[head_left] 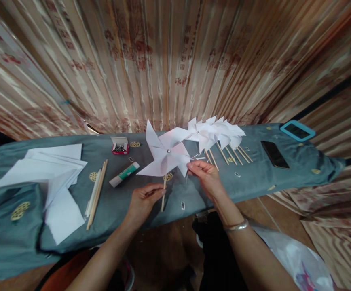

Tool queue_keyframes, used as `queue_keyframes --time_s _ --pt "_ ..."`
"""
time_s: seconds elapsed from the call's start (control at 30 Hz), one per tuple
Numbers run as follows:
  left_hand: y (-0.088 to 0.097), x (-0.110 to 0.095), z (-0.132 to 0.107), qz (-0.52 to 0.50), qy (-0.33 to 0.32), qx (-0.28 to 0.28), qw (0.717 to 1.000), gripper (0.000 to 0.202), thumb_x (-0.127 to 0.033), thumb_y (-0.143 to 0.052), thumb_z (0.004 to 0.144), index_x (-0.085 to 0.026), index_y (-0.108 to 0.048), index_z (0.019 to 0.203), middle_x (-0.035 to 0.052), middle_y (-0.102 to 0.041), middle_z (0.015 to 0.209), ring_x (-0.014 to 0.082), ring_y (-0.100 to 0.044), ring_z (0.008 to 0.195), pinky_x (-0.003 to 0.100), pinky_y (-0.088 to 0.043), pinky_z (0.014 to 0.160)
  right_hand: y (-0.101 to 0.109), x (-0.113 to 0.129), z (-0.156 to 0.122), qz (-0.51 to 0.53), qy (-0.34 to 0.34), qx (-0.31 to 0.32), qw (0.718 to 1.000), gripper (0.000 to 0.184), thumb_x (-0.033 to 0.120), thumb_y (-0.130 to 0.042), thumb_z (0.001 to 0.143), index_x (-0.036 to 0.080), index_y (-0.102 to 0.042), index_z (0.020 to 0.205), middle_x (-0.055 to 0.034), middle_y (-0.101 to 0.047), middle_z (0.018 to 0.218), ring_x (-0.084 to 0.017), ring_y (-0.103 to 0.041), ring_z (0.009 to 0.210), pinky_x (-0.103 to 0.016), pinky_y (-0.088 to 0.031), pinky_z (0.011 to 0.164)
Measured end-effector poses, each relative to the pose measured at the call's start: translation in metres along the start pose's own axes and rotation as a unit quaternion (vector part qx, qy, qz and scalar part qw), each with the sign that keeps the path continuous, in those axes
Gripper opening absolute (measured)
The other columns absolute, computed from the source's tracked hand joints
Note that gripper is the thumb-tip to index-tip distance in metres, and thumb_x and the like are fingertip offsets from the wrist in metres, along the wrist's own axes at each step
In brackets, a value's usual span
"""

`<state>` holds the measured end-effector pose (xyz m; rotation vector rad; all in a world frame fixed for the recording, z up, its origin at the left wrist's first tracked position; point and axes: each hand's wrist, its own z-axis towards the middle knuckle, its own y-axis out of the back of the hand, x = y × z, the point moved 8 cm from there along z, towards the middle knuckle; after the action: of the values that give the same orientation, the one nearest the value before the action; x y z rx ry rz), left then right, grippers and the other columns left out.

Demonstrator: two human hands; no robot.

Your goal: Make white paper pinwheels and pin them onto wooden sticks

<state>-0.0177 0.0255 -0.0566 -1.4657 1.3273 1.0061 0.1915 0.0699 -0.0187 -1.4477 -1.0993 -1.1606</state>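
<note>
A white paper pinwheel (172, 139), with a silver pin at its centre, is held upright over the cloth-covered table. My left hand (145, 200) pinches its wooden stick (163, 198) between thumb and fingers. At the lower right blade, my right hand (205, 173) has its fingertips closed on the paper edge. Behind and to the right, several more white pinwheels (224, 131) lie overlapping in a row, their sticks pointing towards me. A green and white glue stick (124, 174) lies left of the held pinwheel. Beyond it stands a small red box of pins (120, 146), lid up.
White paper sheets (63, 210) are piled at the left, beside several thin sticks (96, 196). A dark phone (274, 154) and a blue-framed device (297, 130) lie at the right. Patterned curtains (163, 60) hang behind the table. A plastic bag (297, 258) sits below right.
</note>
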Motion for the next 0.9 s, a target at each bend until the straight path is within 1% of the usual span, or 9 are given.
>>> queue_keyframes --time_s 0.27,0.4,0.63,0.9 --pt "0.002 -0.001 0.0 -0.007 0.004 -0.013 1.0 0.028 -0.036 -0.083 0.051 -0.018 -0.078 0.071 0.0053 -0.076 0.075 0.0191 -0.068 0.071 0.028 -0.054 0.071 -0.012 -0.008 -0.006 0.036 -0.031 0.027 0.999 0.029 0.045 -0.088 0.05 0.022 -0.074 0.061 0.0016 -0.068 0.06 -0.011 -0.056 0.056 -0.026 -0.045 0.061" --pt "0.003 -0.001 0.0 -0.004 0.001 -0.017 1.0 0.029 -0.037 -0.083 0.05 -0.018 -0.078 0.071 0.0057 -0.076 0.075 0.0193 -0.068 0.071 0.029 -0.054 0.071 -0.017 -0.01 -0.01 0.041 -0.041 0.037 0.998 0.03 0.045 -0.088 0.049 0.021 -0.073 0.06 0.0012 -0.068 0.061 -0.011 -0.056 0.056 -0.025 -0.045 0.06" --pt "0.002 -0.001 0.001 0.0 -0.009 -0.018 1.0 0.028 -0.037 -0.083 0.051 -0.019 -0.079 0.071 0.0048 -0.076 0.074 0.0184 -0.067 0.07 0.027 -0.053 0.07 -0.024 -0.012 -0.015 0.042 -0.047 0.059 0.996 0.031 0.047 -0.087 0.051 0.021 -0.073 0.061 0.0008 -0.069 0.061 -0.01 -0.056 0.055 -0.025 -0.045 0.059" --pt "0.002 -0.002 0.0 0.0 -0.012 -0.016 1.0 0.028 -0.038 -0.083 0.051 -0.019 -0.078 0.071 0.0053 -0.076 0.075 0.0195 -0.067 0.071 0.028 -0.054 0.071 -0.03 -0.013 -0.02 0.041 -0.053 0.089 0.994 0.031 0.048 -0.085 0.055 0.021 -0.072 0.062 0.0004 -0.07 0.064 -0.011 -0.057 0.057 -0.026 -0.047 0.061"
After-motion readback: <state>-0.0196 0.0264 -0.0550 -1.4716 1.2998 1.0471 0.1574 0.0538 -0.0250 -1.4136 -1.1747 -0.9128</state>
